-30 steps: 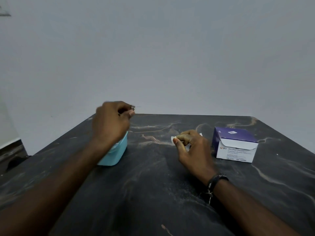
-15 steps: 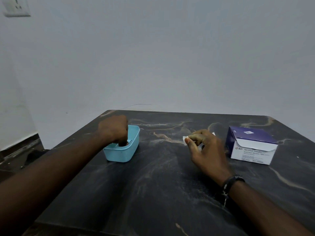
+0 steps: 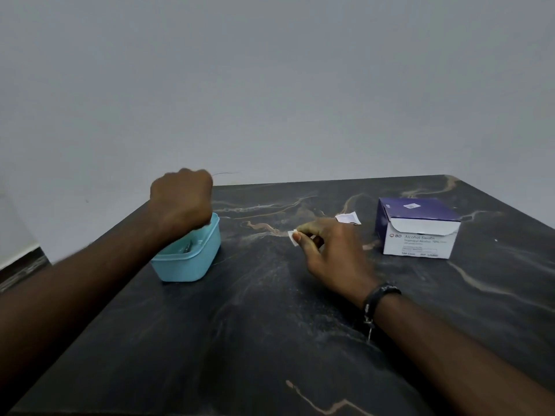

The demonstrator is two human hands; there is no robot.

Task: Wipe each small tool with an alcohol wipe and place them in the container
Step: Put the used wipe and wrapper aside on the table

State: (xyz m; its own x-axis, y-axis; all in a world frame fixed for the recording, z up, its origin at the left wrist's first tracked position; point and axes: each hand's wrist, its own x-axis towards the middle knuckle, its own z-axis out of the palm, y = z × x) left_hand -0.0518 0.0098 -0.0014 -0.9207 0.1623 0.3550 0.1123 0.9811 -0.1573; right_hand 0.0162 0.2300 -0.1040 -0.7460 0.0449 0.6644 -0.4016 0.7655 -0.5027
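Note:
A light blue container [image 3: 192, 264] stands on the dark marble table [image 3: 270, 325] at the left. A small metal tool [image 3: 189, 247] lies inside it. My left hand [image 3: 181, 202] hovers just above the container's far end, fingers curled into a fist turned away from me, with nothing showing in it. My right hand [image 3: 330, 253] rests near the table's middle and pinches a small white alcohol wipe [image 3: 292, 235] between thumb and fingers.
A purple and white box of alcohol swabs [image 3: 417, 232] sits open at the right. A torn white wrapper [image 3: 347, 218] lies just left of it, behind my right hand. A grey wall rises past the table's far edge.
My left hand carried a small tool from above the table down into the blue container, then rose out of it without the tool. My right hand kept hold of the wipe.

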